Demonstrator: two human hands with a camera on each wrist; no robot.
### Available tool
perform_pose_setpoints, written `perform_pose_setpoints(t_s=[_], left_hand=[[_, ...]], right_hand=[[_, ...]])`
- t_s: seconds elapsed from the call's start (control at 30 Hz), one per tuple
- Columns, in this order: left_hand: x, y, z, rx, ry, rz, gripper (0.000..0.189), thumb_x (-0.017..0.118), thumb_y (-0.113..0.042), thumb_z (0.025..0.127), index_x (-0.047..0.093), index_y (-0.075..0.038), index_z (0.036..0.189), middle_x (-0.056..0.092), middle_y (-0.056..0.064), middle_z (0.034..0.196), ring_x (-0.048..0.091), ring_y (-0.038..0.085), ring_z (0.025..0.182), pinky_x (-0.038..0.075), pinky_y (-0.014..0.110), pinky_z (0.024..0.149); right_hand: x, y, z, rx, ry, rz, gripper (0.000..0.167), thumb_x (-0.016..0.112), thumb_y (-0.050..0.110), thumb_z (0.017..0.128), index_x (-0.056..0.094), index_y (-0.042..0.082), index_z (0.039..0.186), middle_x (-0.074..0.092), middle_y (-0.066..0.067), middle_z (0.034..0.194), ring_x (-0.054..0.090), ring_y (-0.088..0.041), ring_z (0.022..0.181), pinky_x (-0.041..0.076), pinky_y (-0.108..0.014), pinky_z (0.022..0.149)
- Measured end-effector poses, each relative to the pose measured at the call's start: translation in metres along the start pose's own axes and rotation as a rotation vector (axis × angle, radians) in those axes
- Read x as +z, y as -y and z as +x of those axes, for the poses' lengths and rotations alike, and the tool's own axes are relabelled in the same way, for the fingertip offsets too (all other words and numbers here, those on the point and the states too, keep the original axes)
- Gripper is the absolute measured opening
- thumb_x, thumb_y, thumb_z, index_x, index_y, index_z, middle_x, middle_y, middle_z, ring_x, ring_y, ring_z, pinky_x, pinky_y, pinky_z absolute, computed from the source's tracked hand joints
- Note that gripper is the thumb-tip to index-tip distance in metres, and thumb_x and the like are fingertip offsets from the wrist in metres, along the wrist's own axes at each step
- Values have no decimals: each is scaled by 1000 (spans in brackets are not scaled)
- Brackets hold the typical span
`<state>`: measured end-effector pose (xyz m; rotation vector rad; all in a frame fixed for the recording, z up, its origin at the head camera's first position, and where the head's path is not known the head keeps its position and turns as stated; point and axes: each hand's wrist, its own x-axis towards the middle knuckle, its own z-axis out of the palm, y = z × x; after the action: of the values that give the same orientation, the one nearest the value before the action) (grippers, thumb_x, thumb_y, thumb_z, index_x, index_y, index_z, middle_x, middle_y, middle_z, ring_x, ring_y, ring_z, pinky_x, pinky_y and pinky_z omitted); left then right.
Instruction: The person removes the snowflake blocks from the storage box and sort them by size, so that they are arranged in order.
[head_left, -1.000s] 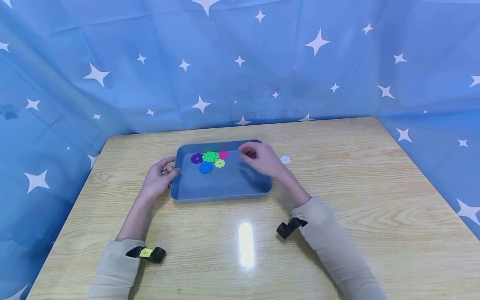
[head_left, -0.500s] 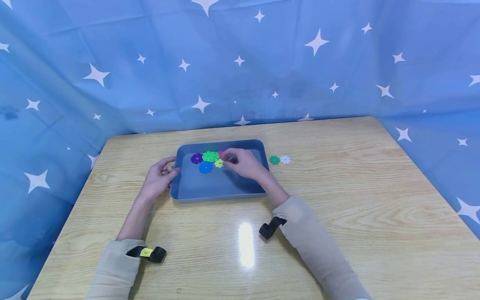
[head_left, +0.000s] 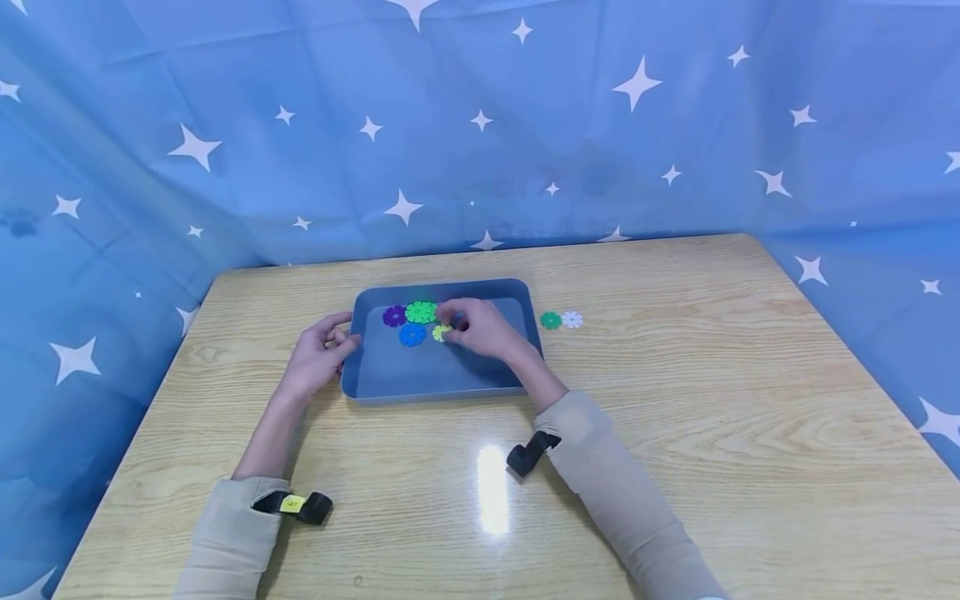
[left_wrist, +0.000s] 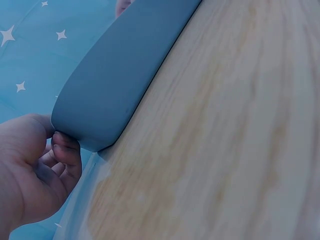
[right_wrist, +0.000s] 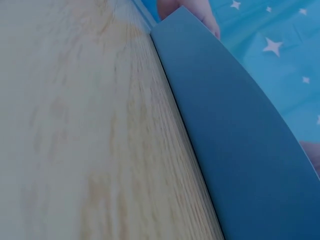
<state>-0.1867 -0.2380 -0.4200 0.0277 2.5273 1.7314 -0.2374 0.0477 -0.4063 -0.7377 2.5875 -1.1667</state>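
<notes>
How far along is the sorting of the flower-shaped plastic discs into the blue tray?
Done: purple flower-shaped plastic disc, bright green disc and blue disc lie in the blue plastic tray. In hand: the right hand is at the yellow-green disc inside the tray; the left hand grips the tray's left rim. Left: dark green disc and white disc lie on the wooden table.

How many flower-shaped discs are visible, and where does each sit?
6. In the tray: purple disc, big green disc, blue disc, yellow-green disc at the right hand. On the table: dark green disc, white disc. That hand may hide another.
</notes>
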Motion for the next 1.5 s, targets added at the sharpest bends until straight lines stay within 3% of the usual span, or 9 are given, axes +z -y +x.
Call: perform_pose_setpoints(t_s=[0.2,0.43,0.67,0.93,1.27,1.5], left_hand=[[1,0,-1,11,-15,9,53,60,-11,100,43,5,148,55,2,81,50,9,59,46,24,52],[1,0,-1,1,-7,7,53,59,-10,100,43,4,148,55,4,82,51,10,60,42,23,49],[-1,-1,-1,2,0,-3,55,60,-11,100,40,5,149,56,7,83,53,12,60,41,23,48],[-1,-2,-2,3,9,-10,57,60,-12,101,38,6,151,57,10,86,54,13,60,42,25,47],[0,-1,0,-8,11,-36,56,60,-10,101,39,3,151,55,10,86,53,11,61,44,23,49],[-1,-8,-3,-26,17,-34,55,57,-5,101,38,7,150,55,12,86,53,11,61,43,23,49]], right_hand=[[1,0,1,43,17,-10,31,76,8,91,70,2,122,65,-7,99,62,-20,90,52,-29,79],[2,1,2,60,32,-6,15,78,8,89,71,3,101,65,-6,94,59,-19,87,51,-29,79],[0,1,-1,54,15,38,17,75,7,92,62,4,102,63,-7,94,59,-20,87,51,-30,79],[-8,-1,-6,26,-20,62,20,66,8,98,70,3,118,68,-8,96,68,-17,78,56,-28,72],[-32,-7,-14,10,-139,161,12,67,7,98,69,0,107,71,-11,90,71,-23,76,60,-37,74],[-46,-13,-25,32,-167,181,13,65,7,99,67,-2,107,71,-14,91,72,-25,77,60,-41,77]])
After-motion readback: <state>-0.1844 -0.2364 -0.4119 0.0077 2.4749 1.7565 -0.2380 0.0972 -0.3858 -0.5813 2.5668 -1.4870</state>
